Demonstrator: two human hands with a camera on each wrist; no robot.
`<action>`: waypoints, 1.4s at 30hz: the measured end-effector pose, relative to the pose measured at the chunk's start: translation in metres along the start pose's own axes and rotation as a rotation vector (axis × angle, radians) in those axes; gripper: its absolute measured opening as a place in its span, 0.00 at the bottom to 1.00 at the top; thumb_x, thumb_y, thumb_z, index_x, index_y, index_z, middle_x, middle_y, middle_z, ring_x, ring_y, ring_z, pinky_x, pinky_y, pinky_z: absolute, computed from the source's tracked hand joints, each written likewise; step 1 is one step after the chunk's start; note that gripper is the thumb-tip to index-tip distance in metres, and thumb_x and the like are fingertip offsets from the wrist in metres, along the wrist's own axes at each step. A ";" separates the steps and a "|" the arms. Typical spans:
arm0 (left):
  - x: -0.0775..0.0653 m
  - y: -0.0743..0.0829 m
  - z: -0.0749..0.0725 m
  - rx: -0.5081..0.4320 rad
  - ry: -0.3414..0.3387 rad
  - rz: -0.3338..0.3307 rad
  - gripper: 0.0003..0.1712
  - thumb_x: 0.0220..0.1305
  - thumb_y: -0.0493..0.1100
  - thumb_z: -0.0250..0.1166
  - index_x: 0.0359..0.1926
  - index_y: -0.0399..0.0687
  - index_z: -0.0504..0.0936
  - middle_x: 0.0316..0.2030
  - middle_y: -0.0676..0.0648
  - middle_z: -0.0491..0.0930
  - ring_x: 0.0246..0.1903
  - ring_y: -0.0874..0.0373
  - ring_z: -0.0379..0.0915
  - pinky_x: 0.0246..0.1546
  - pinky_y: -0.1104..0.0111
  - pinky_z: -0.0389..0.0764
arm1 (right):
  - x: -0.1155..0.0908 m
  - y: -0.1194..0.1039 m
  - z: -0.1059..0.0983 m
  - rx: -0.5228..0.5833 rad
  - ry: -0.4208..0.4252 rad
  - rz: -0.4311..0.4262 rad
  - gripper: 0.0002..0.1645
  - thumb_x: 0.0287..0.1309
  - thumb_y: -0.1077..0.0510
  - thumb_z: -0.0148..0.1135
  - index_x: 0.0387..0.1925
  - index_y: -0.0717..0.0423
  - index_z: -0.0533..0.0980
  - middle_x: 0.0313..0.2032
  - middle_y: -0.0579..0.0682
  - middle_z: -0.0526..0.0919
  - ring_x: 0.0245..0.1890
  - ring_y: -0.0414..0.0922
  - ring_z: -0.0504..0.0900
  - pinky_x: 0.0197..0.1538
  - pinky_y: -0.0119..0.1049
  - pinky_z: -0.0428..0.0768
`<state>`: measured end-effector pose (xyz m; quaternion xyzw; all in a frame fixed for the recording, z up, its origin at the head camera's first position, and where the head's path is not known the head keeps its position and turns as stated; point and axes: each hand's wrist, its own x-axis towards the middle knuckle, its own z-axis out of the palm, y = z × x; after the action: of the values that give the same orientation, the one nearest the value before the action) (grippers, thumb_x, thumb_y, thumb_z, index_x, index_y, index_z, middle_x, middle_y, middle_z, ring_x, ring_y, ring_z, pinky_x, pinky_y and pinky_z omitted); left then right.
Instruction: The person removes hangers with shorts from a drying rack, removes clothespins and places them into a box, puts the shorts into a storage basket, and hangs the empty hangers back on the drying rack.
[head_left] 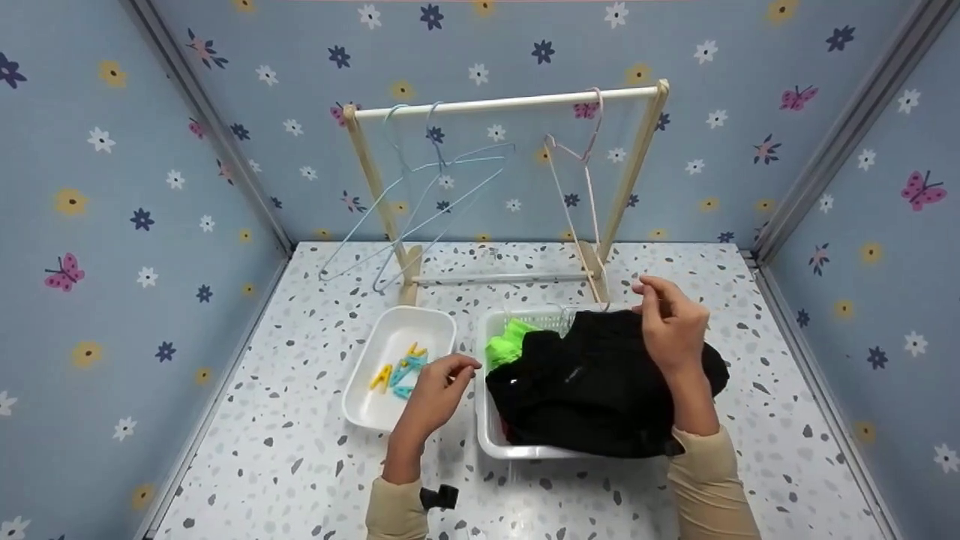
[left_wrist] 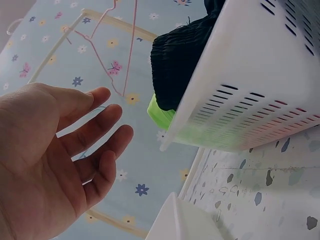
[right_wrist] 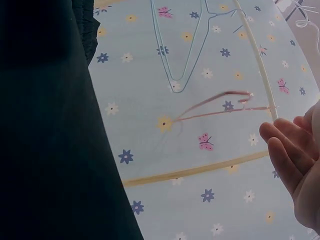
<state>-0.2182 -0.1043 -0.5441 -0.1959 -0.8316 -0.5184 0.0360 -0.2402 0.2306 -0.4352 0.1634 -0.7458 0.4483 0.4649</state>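
Black clothing lies heaped over a white perforated basket, with a bright green cloth showing at its back left corner. My left hand hovers between that basket and the white tray of clothespins, fingers loosely bent and holding nothing. In the left wrist view the left hand has its fingers apart, beside the basket wall. Over the right side of the black clothing is my right hand, raised with relaxed fingers. The right wrist view shows nothing in the right hand.
Behind the basket stands a rack with a white rod. Two blue hangers hang at its left, a pink hanger at its right. The white tray holds several yellow and blue clothespins. Patterned walls enclose the speckled table.
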 end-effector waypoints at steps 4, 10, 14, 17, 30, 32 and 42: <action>0.001 0.000 0.001 0.012 0.001 -0.011 0.13 0.74 0.45 0.55 0.47 0.45 0.83 0.39 0.47 0.82 0.36 0.55 0.78 0.36 0.62 0.78 | -0.003 0.009 -0.004 -0.024 -0.020 0.009 0.10 0.55 0.79 0.58 0.35 0.70 0.82 0.26 0.59 0.85 0.19 0.35 0.80 0.26 0.20 0.74; 0.001 0.001 0.007 0.043 -0.007 0.005 0.14 0.74 0.45 0.55 0.47 0.43 0.83 0.41 0.50 0.81 0.38 0.59 0.76 0.36 0.63 0.78 | -0.016 0.037 -0.020 -0.111 0.002 0.085 0.09 0.59 0.72 0.60 0.37 0.62 0.85 0.28 0.51 0.87 0.23 0.38 0.82 0.28 0.19 0.74; 0.001 0.001 0.014 0.051 -0.012 0.020 0.12 0.74 0.44 0.56 0.46 0.44 0.84 0.42 0.52 0.80 0.41 0.60 0.75 0.38 0.63 0.78 | -0.025 0.045 -0.038 -0.281 0.044 0.230 0.09 0.61 0.65 0.60 0.37 0.59 0.85 0.32 0.48 0.87 0.29 0.40 0.84 0.33 0.19 0.73; 0.002 0.001 0.021 0.063 -0.016 0.027 0.11 0.73 0.43 0.56 0.47 0.46 0.84 0.44 0.53 0.78 0.45 0.59 0.74 0.41 0.61 0.77 | -0.032 0.053 -0.052 -0.388 0.028 0.385 0.10 0.61 0.63 0.60 0.42 0.60 0.84 0.40 0.53 0.86 0.40 0.51 0.83 0.45 0.34 0.75; 0.007 0.002 0.038 0.156 -0.014 0.081 0.10 0.68 0.42 0.62 0.49 0.51 0.83 0.47 0.54 0.77 0.39 0.58 0.72 0.41 0.64 0.75 | -0.066 0.078 -0.079 -0.385 -0.541 0.907 0.42 0.70 0.40 0.47 0.71 0.65 0.55 0.68 0.70 0.59 0.66 0.66 0.58 0.66 0.58 0.56; 0.007 0.002 0.039 0.179 -0.023 0.069 0.10 0.68 0.42 0.63 0.48 0.51 0.83 0.46 0.54 0.77 0.39 0.58 0.73 0.42 0.63 0.75 | -0.071 0.078 -0.075 -0.380 -0.546 0.885 0.39 0.70 0.41 0.49 0.69 0.65 0.60 0.67 0.69 0.62 0.65 0.65 0.60 0.65 0.57 0.58; 0.005 0.002 0.042 0.233 -0.068 0.086 0.09 0.65 0.41 0.65 0.45 0.48 0.85 0.43 0.52 0.80 0.47 0.57 0.75 0.49 0.61 0.75 | -0.091 0.062 -0.056 -0.435 -0.431 0.739 0.28 0.67 0.51 0.57 0.60 0.66 0.71 0.58 0.67 0.73 0.58 0.64 0.70 0.62 0.55 0.64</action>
<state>-0.2163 -0.0653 -0.5605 -0.2435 -0.8778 -0.4091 0.0526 -0.2037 0.2943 -0.5339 -0.1245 -0.9099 0.3729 0.1325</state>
